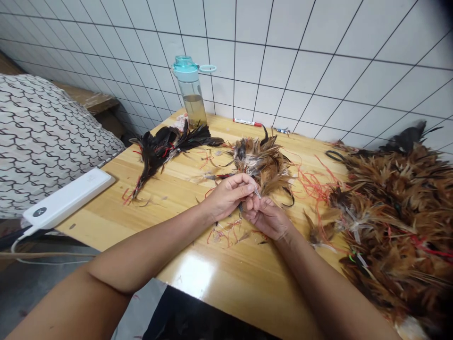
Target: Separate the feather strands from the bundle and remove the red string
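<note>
Both hands meet over the middle of a wooden table (226,278). My left hand (230,193) is closed, its fingertips pinching the pale quill ends of a bunch of brown feathers (264,165) that fans out just behind it. My right hand (267,218) lies palm up under the same quills, fingers curled in against them. Red thread scraps (226,232) lie on the table below the hands.
A dark feather bundle (164,146) lies at the left, a big heap of brown feathers (392,212) at the right. A water bottle (191,92) and a red marker (247,123) stand by the tiled wall. A white power bank (67,198) sits at the table's left edge.
</note>
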### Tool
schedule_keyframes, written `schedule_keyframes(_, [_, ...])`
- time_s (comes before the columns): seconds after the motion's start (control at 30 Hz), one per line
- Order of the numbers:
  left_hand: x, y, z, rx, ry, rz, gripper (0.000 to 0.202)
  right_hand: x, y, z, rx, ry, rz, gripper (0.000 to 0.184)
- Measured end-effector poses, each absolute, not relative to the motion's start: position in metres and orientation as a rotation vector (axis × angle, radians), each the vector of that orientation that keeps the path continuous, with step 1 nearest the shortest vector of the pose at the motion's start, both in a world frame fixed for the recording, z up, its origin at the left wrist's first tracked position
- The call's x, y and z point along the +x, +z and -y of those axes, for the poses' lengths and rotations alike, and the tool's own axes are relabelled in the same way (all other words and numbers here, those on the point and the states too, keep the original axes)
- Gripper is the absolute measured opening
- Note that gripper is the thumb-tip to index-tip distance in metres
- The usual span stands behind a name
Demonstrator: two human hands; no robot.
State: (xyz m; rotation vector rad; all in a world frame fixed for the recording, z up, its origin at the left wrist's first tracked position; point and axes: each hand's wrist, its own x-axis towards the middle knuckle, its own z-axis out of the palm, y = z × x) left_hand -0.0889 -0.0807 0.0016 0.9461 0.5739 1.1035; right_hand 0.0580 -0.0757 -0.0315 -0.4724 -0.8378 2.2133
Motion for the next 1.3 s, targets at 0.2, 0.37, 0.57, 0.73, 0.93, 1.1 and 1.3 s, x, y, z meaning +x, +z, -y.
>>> schedule_keyframes(0.2, [-0.0851, 0.0019, 0.0838, 0.896, 1.132, -0.532, 0.024, 0.0577, -0.0301, 0.0762, -0.421, 2.235, 0.765, 0.029])
schedule_keyframes(0.37, [-0.0821, 0.0032, 0.0850, 0.854, 1.133, -0.522, 0.026, 0.0572, -0.0287, 0.0785, -0.406, 2.245, 0.728, 0.031])
schedule_keyframes(0.57, [-0.0803, 0.0055, 0.0868, 0.813, 1.135, -0.559, 0.029, 0.0560, -0.0276, 0.0804, -0.443, 2.238, 0.744, 0.030])
schedule_keyframes(0.73, [-0.0800, 0.0014, 0.0857, 0.841, 1.117, -0.602, 0.032, 0.0550, -0.0294, 0.0807, -0.458, 2.228, 0.777, 0.032])
schedule_keyframes(0.93, [-0.0788, -0.0035, 0.0843, 0.857, 1.161, -0.627, 0.036, 0.0538, -0.0285, 0.0804, -0.519, 2.199, 0.818, 0.033])
schedule_keyframes(1.1, [-0.0801, -0.0014, 0.0839, 0.807, 1.151, -0.570, 0.036, 0.0546, -0.0273, 0.0800, -0.491, 2.208, 0.786, 0.030])
schedule_keyframes(1.3, [-0.0851, -0.0005, 0.0817, 0.775, 1.242, -0.615, 0.035, 0.0565, -0.0254, 0.0790, -0.489, 2.180, 0.798, 0.028])
